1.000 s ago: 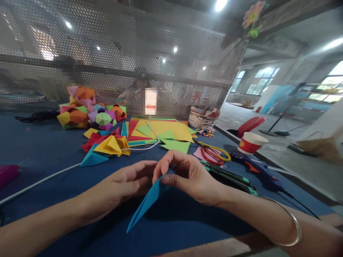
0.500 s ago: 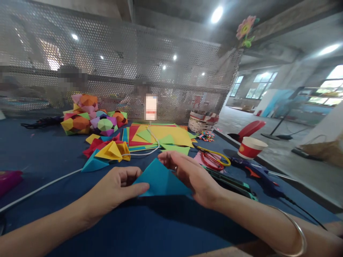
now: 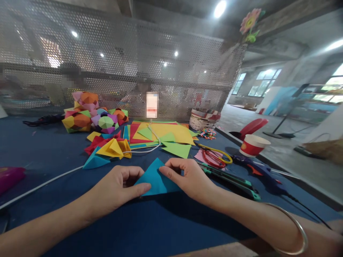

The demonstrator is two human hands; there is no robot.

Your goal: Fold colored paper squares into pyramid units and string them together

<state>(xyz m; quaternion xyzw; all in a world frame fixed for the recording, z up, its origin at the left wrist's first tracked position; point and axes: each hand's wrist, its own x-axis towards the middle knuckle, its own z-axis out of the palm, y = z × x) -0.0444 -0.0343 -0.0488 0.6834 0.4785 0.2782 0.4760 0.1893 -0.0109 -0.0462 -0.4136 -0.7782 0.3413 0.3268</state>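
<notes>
The bare left hand [image 3: 118,187] pinches the left corner of a folded blue paper triangle [image 3: 157,181] while the bare right hand [image 3: 193,178] grasps its right slope, seemingly to keep the layers together over the dark blue tabletop [image 3: 134,228]; that surface runs on toward the body, leaving the wrists room, while long black-and-green tools [image 3: 230,179] lie just beyond the right forearm, hemming that side

Left grip [image 3: 118,185] and right grip [image 3: 195,180] pinch 1 blue paper triangle [image 3: 157,184].
</notes>
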